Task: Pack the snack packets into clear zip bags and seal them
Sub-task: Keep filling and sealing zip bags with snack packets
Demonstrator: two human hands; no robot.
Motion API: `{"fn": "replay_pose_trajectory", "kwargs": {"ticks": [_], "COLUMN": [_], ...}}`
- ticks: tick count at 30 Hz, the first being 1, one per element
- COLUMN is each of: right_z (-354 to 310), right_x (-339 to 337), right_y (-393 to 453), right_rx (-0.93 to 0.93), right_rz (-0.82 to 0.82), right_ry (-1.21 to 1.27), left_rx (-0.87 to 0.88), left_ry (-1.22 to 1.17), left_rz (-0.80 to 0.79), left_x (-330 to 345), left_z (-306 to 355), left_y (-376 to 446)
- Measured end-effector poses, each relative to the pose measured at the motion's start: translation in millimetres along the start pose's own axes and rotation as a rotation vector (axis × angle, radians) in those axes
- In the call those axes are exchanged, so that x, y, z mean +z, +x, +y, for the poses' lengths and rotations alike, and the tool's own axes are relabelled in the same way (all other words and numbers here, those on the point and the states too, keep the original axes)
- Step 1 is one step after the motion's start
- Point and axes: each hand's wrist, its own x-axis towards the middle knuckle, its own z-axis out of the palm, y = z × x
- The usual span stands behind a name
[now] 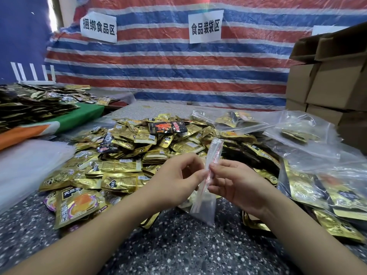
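Lying just left of the fingers: heap of small gold-foil snack packets (127, 151), light, slick, apt to slide. Left hand (176, 181), thumb and forefinger closed in a pinch on the red-striped zip edge of an empty clear plastic zip bag (206, 187). Bag: thin, limp, seemingly near weightless, hanging below the fingertips; best taken at the stiffer zip strip. Right hand (236, 185), pinching the same strip opposite. Right of the fingers: clear zip bags already filled with gold packets (309, 187).

A red, white and blue striped tarp (168, 62) hangs behind the speckled table (178, 245), bearing two paper signs (204, 26); cardboard boxes (327, 82) stack at the right edge.
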Motion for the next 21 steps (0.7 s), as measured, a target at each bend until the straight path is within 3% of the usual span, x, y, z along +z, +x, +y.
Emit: {"fn": "replay_pose_trajectory", "kwargs": {"ticks": [6,14,21], "right_z": [4.0,0.3,0.7], "right_x": [9.1,9.0,11.0], "right_y": [-1.3,-7.4,-7.0], "right_rx": [-0.239,-0.177,-0.220], "right_rz": [0.141,0.043,0.062], "right_ry": [-0.427,-0.423,-0.559], "left_rx": [0.091,0.096,0.103], "left_ry": [0.272,0.219,0.339], "left_rz": [-0.089,-0.071,-0.104], "left_x": [-1.0,-5.3,-7.2], "left_z": [-1.9,-0.6,-4.6], "left_y": [-2.7,-2.7,-2.7]}}
